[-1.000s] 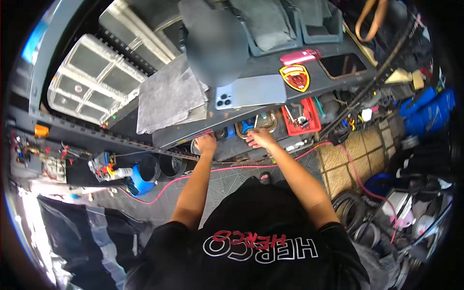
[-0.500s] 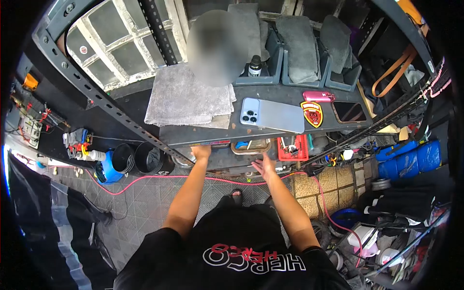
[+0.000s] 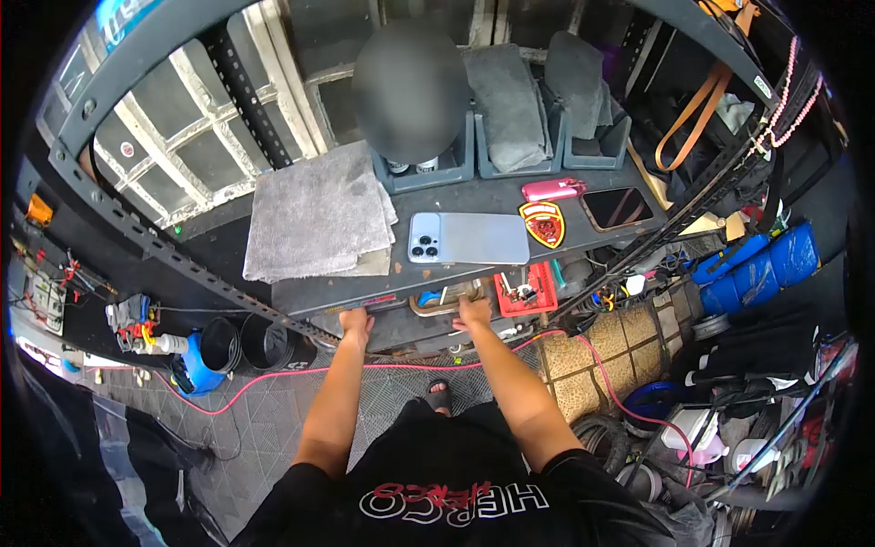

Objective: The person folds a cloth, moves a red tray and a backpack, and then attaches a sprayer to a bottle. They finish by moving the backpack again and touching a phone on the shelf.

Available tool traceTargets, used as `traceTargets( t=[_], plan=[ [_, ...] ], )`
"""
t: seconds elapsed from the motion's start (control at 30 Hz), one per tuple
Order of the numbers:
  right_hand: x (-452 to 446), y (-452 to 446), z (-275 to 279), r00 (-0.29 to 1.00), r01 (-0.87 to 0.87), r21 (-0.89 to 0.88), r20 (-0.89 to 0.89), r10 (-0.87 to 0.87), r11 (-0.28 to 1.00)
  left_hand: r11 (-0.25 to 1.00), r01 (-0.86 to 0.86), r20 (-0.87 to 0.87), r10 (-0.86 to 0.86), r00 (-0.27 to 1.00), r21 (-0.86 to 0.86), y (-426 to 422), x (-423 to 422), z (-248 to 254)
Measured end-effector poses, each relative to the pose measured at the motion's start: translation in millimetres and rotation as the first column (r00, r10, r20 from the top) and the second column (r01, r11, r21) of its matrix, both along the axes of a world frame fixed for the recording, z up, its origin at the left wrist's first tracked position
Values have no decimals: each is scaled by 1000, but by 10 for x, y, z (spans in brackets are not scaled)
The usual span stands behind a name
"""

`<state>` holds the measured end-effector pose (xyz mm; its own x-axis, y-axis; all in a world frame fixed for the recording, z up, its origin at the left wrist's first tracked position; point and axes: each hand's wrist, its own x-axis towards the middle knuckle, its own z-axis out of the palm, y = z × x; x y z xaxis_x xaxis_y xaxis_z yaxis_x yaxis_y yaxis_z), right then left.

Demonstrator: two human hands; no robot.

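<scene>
L. hand [image 3: 357, 322] is held at the front of the lower shelf [image 3: 408, 330] — fingers partly hidden, grip can't be told. R. hand [image 3: 472, 313], fingers bent, is placed at or just beside the near right corner of a brown-rimmed tray [image 3: 433, 311]; whether it's grasped is unclear. The tray is set on the lower shelf, L of a red plastic basket [image 3: 531, 306]. Above, a lt.-blue triple-lens smartphone [image 3: 478, 239] is laid nr. a gray towel [image 3: 314, 219].
</scene>
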<state>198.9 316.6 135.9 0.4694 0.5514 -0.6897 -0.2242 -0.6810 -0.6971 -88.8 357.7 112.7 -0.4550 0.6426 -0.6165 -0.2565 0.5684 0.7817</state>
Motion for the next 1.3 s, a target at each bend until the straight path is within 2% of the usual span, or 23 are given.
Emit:
traceTargets(
  t=[0.1,0.13,0.2,0.23,0.27,0.33,0.4,0.47,0.57,0.63,0.67,0.7,0.77,0.8,0.83,0.9,0.97,1.03,1.13,1.17,1.2,1.27,1.3],
  plan=[
    [-30,159,-48,983,60,-181,182,-26,982,999,-19,21,20,1000,-40,-135,179,294],
    [53,156,-40,999,-23,-188,20,27,982,993,-62,-47,58,997,-104,-176,293,278],
    [36,119,-9,997,62,-134,63,-54,989,964,-148,-214,100,972,-222,-383,418,159],
    [4,72,6,992,107,-116,82,-98,987,996,-29,-226,9,974,-85,-503,307,-180],
    [9,35,-17,989,148,-80,-9,-150,986,994,95,-235,-80,969,50,-601,166,-705],
    [-1,15,-152,966,223,-2,-135,-222,975,974,226,-275,-210,938,29,-789,352,-587],
    [-20,20,-396,946,273,79,-202,-253,959,910,413,-38,-412,910,27,-945,611,-159],
    [74,-95,-144,952,227,43,-219,-212,973,846,533,150,-527,836,5,-872,919,175],
    [225,-372,-314,905,21,168,-422,53,986,942,332,521,-306,797,46,-642,1053,3],
    [492,-779,108,861,-61,118,-496,112,991,937,340,368,-346,863,83,-568,1126,-59],
    [588,-942,258,861,-54,22,-506,58,998,932,348,285,-362,887,103,-551,1183,-68],
    [735,-1052,87,845,-93,120,-516,142,988,940,328,278,-340,898,91,-537,1217,-35],
    [947,-945,-151,827,303,53,-510,-235,952,949,307,248,-314,917,66,-499,1280,71],
    [1056,-861,-210,812,419,107,-490,-319,902,966,258,170,-258,951,25,-468,1365,80],
    [1183,-780,-254,789,521,164,-468,-399,838,952,305,241,-297,924,6,-363,1321,-56],
    [1318,-686,-279,831,532,328,-379,-408,780,921,387,375,-345,861,-41,-158,1031,-413],
    [1511,-647,-339,850,447,197,-396,-346,873,919,381,318,-333,887,-100,-175,1144,-257],
    [1566,-606,-381,858,423,175,-393,-331,889,943,315,197,-290,937,-111,-210,1213,-217],
    [1589,-488,-654,831,422,170,-466,-305,891,928,361,391,-299,871,-95,-207,1145,-203],
    [1600,-500,-948,890,353,205,-375,-260,913,917,388,506,-291,812,-95,-172,1079,-260],
    [1628,-547,-1278,939,277,233,-274,-210,932,900,428,509,-334,793,-77,-209,1099,-240],
    [1765,-874,-981,926,309,255,-300,-229,916,868,496,518,-410,751,-33,-316,1144,-140],
    [1834,-1219,-456,856,420,241,-425,-294,875,859,508,472,-422,774,-67,-369,1187,-64]
  ],
)
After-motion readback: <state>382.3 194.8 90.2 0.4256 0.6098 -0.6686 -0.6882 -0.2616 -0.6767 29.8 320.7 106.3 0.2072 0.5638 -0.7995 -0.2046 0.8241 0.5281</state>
